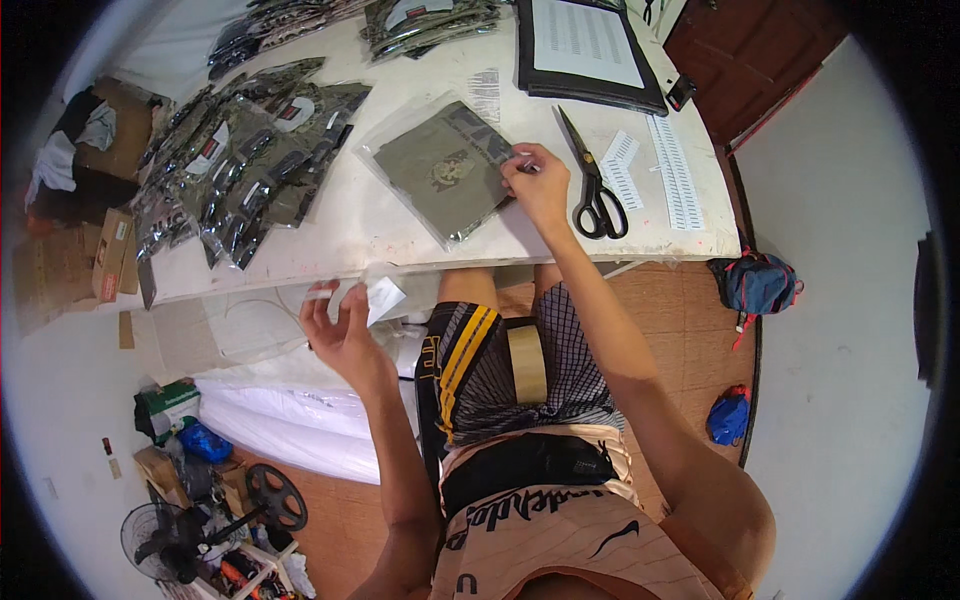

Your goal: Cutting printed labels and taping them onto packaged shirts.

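Note:
A folded olive garment in a clear plastic bag (440, 175) lies flat on the white table, a printed design at its middle. At the bag's right corner is my right hand (540, 185), fingers pinched together over a small dark and pale piece that I cannot make out. Just off the table's front edge, my left hand (348, 335) is raised with curled fingers and a gap between thumb and fingers. A narrow white strip shows at its fingertips. Beside its thumb is a white slip of paper (386, 298); whether they touch, I cannot tell. Black-handled scissors (590, 175) lie right of the bag.
Bagged camouflage garments (250, 150) are heaped at the table's left, with another pile (425, 25) at the back. Sheets of small labels (677, 175) lie right of the scissors. A black folder (590, 50) sits far right. On my lap rests a tan roll (527, 365).

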Available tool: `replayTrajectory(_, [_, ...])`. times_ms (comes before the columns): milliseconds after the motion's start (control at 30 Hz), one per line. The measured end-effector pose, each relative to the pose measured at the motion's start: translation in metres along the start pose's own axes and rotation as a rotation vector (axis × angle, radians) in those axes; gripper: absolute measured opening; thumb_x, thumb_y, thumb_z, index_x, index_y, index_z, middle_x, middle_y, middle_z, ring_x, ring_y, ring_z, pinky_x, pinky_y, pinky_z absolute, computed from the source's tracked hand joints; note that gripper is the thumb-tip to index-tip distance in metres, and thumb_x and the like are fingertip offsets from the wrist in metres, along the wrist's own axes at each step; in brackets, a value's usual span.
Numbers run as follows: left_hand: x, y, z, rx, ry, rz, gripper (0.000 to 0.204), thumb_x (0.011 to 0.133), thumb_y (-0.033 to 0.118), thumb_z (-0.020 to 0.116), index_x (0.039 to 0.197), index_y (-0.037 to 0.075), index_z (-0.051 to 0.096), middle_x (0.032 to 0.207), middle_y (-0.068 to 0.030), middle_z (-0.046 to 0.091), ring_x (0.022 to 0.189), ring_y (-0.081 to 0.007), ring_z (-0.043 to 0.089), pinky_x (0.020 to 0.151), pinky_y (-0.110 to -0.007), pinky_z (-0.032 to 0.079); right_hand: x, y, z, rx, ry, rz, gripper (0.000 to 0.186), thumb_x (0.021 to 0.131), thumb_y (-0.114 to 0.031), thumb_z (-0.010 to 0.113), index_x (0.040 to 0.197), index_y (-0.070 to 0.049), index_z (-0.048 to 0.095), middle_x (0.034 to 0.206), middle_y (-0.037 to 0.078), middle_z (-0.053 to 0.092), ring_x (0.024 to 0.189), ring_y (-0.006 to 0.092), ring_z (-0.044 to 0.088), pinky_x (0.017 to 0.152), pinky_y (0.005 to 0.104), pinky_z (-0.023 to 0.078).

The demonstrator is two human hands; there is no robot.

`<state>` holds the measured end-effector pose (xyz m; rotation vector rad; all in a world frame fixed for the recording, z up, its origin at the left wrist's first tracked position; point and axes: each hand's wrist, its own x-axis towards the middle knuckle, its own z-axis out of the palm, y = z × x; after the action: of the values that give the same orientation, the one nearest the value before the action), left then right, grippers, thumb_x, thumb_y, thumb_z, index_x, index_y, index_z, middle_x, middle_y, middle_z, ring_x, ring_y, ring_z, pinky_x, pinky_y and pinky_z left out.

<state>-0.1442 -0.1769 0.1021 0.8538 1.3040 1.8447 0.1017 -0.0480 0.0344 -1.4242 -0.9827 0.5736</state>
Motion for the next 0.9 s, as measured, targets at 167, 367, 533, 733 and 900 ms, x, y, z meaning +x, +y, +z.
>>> replayTrajectory(167, [0.034, -0.019, 0.060, -0.051, -0.186, -0.047, 0.044, 0.078, 0.000, 0.072, 0.116, 0.006, 0.051, 0.114, -0.0076, 0.054, 0.097, -0.0145, 0.055, 0.075, -0.026, 0.044, 0.027, 0.007, -0.013, -0.159, -0.019, 0.041, 0.016, 0.076, -0.007, 0.073, 0.088, 0.002, 0.068, 0.073, 0.009, 0.069, 0.059, 0.0147, 0.066, 0.050, 0.0263, 0.049])
replayTrajectory(367, [0.095, -0.058, 0.141, -0.042, -0.348, -0.033, 0.036, 0.075, -0.006, 0.072, 0.105, 0.002, 0.055, 0.107, -0.0089, 0.056, 0.087, -0.0149, 0.057, 0.072, -0.026, 0.046, 0.016, -0.017, -0.017, -0.458, -0.008, -0.025, 0.018, 0.074, -0.015, 0.070, 0.089, -0.005, 0.071, 0.077, 0.012, 0.070, 0.071, 0.0299, 0.067, 0.067, 0.0392, 0.053])
replayTrajectory(533, [0.120, -0.090, 0.188, 0.026, -0.383, -0.203, 0.039, 0.074, -0.005, 0.073, 0.107, 0.001, 0.054, 0.104, -0.0104, 0.058, 0.084, -0.0138, 0.056, 0.066, -0.026, 0.044, 0.012, -0.007, -0.017, -0.544, 0.057, -0.183, 0.017, 0.073, -0.010, 0.069, 0.089, -0.006, 0.070, 0.077, 0.011, 0.069, 0.073, 0.0296, 0.066, 0.068, 0.0409, 0.052])
replayTrajectory(733, [0.132, -0.109, 0.210, 0.019, -0.442, -0.401, 0.038, 0.072, -0.008, 0.072, 0.103, 0.000, 0.051, 0.086, -0.0098, 0.062, 0.079, -0.0177, 0.062, 0.066, -0.027, 0.045, 0.011, -0.006, -0.018, -0.433, 0.028, -0.047, 0.015, 0.073, -0.009, 0.068, 0.088, -0.005, 0.070, 0.079, 0.012, 0.068, 0.075, 0.0304, 0.065, 0.068, 0.0403, 0.051])
replayTrajectory(900, [0.135, -0.126, 0.214, 0.008, -0.388, -0.575, 0.033, 0.072, -0.009, 0.071, 0.094, 0.002, 0.049, 0.083, -0.0127, 0.062, 0.076, -0.0223, 0.066, 0.058, -0.026, 0.047, 0.010, -0.007, -0.017, -0.407, 0.042, -0.055, 0.016, 0.073, -0.009, 0.067, 0.088, -0.006, 0.070, 0.079, 0.012, 0.067, 0.075, 0.0302, 0.065, 0.067, 0.0403, 0.051])
